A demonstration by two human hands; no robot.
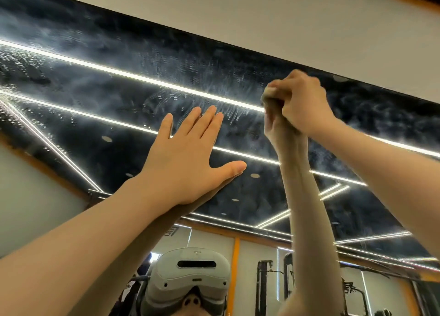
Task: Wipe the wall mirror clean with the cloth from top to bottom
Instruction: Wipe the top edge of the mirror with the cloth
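Head view looks up along both bare arms at the wall mirror (142, 60), whose glass is streaked and beaded with droplets. Left hand (188, 158) lies flat against the glass, fingers straight and slightly spread, holding nothing. Right hand (300, 103) is curled into a tight fist around a bunched cloth (267, 95), pressing it to the mirror just below its top edge, near the left hand's fingertips.
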